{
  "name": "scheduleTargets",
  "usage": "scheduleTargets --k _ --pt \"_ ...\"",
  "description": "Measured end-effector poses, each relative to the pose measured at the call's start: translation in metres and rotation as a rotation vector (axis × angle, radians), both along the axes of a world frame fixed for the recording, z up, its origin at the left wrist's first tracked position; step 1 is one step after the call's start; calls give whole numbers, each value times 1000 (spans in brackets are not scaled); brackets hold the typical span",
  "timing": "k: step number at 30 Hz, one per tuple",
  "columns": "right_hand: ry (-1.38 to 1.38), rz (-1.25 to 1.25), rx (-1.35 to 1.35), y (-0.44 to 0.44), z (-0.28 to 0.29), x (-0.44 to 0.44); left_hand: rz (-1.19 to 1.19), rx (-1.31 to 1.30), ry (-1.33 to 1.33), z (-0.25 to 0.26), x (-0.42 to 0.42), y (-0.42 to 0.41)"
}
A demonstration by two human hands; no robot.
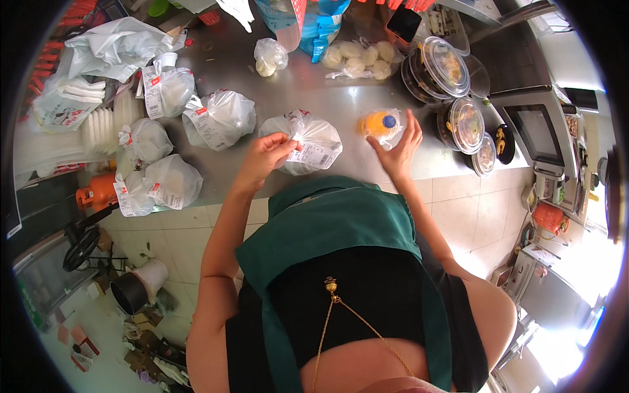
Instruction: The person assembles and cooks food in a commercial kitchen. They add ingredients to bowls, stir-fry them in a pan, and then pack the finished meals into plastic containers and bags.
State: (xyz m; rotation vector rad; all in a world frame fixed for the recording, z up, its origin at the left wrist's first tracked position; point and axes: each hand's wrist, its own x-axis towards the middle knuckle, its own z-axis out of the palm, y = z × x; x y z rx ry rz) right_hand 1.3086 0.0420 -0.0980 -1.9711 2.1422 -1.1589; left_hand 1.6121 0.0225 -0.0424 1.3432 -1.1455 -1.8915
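A tied white plastic bag point(322, 131) with a printed label point(314, 154) stands on the steel counter in front of me. My left hand point(268, 157) pinches it with thumb and forefinger near the gathered neck; the exact grip is partly hidden by the fingers. To the right, an orange drink bottle point(374, 125) with a blue cap lies in a clear plastic bag. Around its near right side my right hand point(399, 150) is spread, thumb and fingers apart. The thumb tip is close to the bag; whether it touches I cannot tell.
Several tied, labelled bags point(221, 118) stand left on the steel counter point(231, 169). Stacked lidded bowls point(444, 66) and a microwave-like appliance point(535, 130) are at right. Behind lie bagged pale round pieces point(361, 59), a small knotted bag point(270, 56) and a phone point(404, 23).
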Motion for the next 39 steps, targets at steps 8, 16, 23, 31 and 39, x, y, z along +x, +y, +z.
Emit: scheduleTargets --k 8,16,23,31,39 --pt "-408 99 768 -82 -77 -19 -90 -346 -37 -40 -21 6" --pt "3 277 1006 -123 21 107 105 -413 -67 -49 -37 13" --pt "230 252 1020 -123 8 148 327 -460 -103 -47 -47 22" --pt "249 284 1019 -120 0 152 396 -845 -543 -57 -54 14" --pt "12 305 1032 -104 10 141 308 -1028 -742 -64 -51 18"
